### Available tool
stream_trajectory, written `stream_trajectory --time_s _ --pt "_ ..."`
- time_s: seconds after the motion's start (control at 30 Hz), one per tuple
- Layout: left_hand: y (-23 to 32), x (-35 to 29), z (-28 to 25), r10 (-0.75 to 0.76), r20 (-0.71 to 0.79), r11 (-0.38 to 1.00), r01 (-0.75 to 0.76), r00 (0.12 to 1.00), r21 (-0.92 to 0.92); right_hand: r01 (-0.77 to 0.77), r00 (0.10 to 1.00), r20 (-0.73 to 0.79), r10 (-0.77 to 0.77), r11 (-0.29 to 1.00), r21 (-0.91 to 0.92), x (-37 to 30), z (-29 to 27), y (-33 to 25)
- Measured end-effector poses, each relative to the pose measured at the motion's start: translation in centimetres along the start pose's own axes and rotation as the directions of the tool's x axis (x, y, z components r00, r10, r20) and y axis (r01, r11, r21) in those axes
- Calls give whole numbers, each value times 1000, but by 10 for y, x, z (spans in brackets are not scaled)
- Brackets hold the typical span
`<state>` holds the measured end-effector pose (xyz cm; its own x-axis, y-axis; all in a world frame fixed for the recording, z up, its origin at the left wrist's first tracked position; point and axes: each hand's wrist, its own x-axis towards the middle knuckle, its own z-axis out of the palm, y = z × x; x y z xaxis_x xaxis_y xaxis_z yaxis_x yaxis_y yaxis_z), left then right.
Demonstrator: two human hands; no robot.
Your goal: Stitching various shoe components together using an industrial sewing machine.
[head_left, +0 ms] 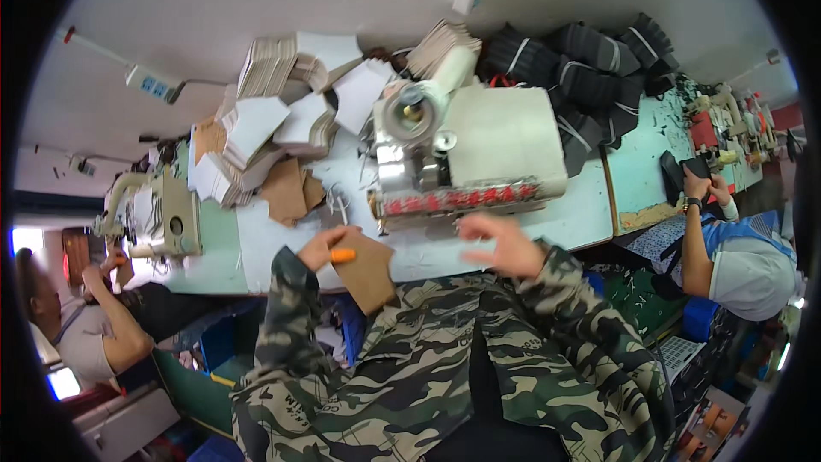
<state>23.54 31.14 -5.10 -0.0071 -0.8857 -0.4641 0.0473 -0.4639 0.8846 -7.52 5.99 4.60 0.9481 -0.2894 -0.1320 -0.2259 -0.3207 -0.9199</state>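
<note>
My left hand (323, 250) is closed on the upper corner of a flat brown cut piece (366, 277), which hangs at the table's front edge against my camouflage clothing. Something small and bright orange (343, 255) shows at those fingers, over the piece; I cannot make out whether it is worn or held. My right hand (505, 245) is slightly blurred, held in front of the sewing machine (505, 141) with thumb and fingers apart and nothing in them. A pair of scissors (339, 201) lies on the table left of the machine. Behind the scissors are more brown pieces (289, 191).
Stacks of white and tan cut pieces (256, 124) cover the back left of the table (428, 269). Tied black bundles (590, 64) are heaped behind the machine at right. Co-workers sit at other machines, one left (111, 316), one right (727, 257).
</note>
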Motion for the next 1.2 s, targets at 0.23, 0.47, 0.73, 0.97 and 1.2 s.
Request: stream_trajectory --time_s 0.23,0.47,0.73,0.97,1.2 --pt "-42 53 -59 -14 88 1000 12 996 26 -118 973 -179 148 979 169 48 1 7" --pt "-6 49 -51 185 -87 662 -59 979 747 -191 969 -220 109 898 -397 119 -23 8" --pt "5 25 -28 266 -200 473 53 943 879 -222 972 -18 236 936 272 36 31 4" --pt "106 12 -4 -80 93 961 52 992 270 -241 969 53 241 873 424 20 60 -13" --pt "122 81 30 37 59 915 -58 998 399 -185 842 -213 495 638 748 38 85 19"
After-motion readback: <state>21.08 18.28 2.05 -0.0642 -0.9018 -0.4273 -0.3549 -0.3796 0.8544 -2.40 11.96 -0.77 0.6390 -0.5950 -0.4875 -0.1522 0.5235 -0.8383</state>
